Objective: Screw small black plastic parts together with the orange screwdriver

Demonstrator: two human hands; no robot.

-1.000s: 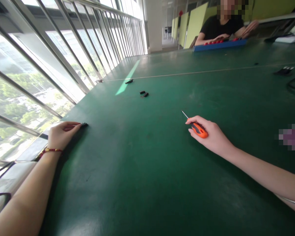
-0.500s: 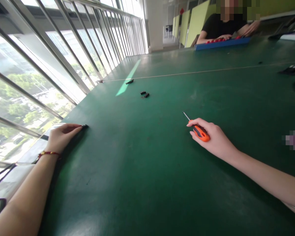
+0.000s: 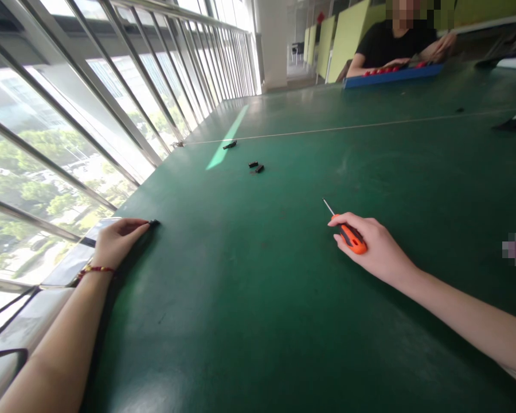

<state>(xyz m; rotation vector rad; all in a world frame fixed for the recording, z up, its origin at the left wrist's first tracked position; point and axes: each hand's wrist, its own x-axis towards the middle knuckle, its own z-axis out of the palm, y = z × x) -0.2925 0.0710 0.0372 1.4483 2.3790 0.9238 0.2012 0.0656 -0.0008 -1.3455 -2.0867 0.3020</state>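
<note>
Since a second ago the whole view has shifted slightly, while the left hand (image 3: 119, 241) and right hand (image 3: 376, 241) keep nearly the same places over the bench (image 3: 258, 275). Off at two o'clock, a co-worker's raised hand (image 3: 441, 47) has come in closer to the end of a blue box (image 3: 393, 78) with red things in it.

The left hand is at nine o'clock, its fingers pinched on a small dark piece (image 3: 155, 222) at their tips; whether the piece touches the bench I cannot tell. A red bracelet (image 3: 98, 269) rings that wrist.

At three o'clock the right hand's fingers are closed around the orange-and-black handle of a screwdriver (image 3: 356, 245), its shaft pointing toward eleven and touching neither the dark piece nor the other parts.

Small black parts (image 3: 259, 169) lie close together at twelve o'clock. A longer black piece (image 3: 230, 145) lies at eleven, across a strip of light (image 3: 217, 159).
</note>
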